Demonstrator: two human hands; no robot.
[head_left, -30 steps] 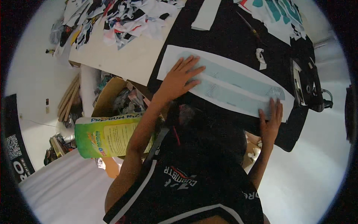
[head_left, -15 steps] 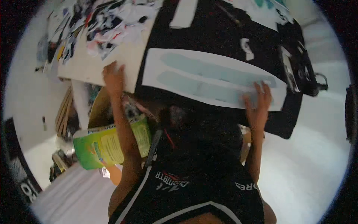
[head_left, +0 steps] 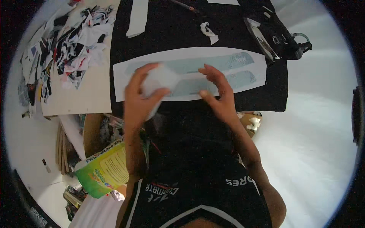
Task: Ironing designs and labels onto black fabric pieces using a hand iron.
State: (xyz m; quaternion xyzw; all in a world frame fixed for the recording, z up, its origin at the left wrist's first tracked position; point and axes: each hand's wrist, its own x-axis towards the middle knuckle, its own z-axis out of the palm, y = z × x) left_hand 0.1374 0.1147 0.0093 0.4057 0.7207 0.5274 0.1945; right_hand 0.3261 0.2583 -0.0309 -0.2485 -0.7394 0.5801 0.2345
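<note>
A long white sheet (head_left: 119, 79) with two pale blue-green curved strips (head_left: 243, 59) printed on it lies across the black table cover. Over its left half, my left hand (head_left: 138, 97) has its thumb and fingers curled around a white, thin-looking piece (head_left: 161, 79), blurred by motion, so I cannot tell if it is cloth or paper. Above the middle of the sheet is my right hand (head_left: 222, 95), thumb and fingers apart in a loose curve, with nothing visible between them.
An iron (head_left: 279, 40) rests at the right of the black cover. Fabric scraps (head_left: 76, 49) pile up on the pale table at left. Further back lie a white strip (head_left: 137, 17) and a crumpled white scrap (head_left: 207, 29). A green-yellow bag (head_left: 104, 171) is below the table.
My left hand has come from the pale table onto the sheet and now holds a white piece. My right hand has moved left from the sheet's right end. The view has shifted.
</note>
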